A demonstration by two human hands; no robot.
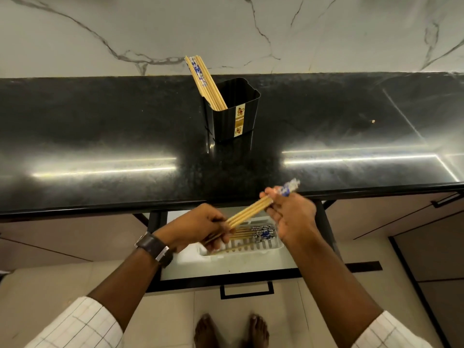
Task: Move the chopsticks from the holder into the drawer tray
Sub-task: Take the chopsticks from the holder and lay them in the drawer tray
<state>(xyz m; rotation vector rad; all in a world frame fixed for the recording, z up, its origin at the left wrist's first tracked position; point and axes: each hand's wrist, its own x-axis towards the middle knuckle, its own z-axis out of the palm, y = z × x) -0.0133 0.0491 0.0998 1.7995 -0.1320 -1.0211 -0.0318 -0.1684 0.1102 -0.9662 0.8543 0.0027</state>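
Note:
A black ribbed holder (pixel 233 114) stands on the dark counter with several wooden chopsticks (pixel 204 82) leaning out to the upper left. Both hands grip one bundle of chopsticks (pixel 248 211) above the open drawer: my left hand (pixel 200 227) closes on the plain tips, my right hand (pixel 291 214) on the blue-patterned ends. Below the bundle, a white tray (pixel 253 252) in the drawer holds several chopsticks (pixel 253 233) lying side by side, partly hidden by my hands.
The glossy black counter (pixel 100 136) ends in a front edge just above the drawer. A marble wall rises behind it. The drawer front with a black handle (pixel 247 291) juts toward me. My bare feet stand on the tiled floor below.

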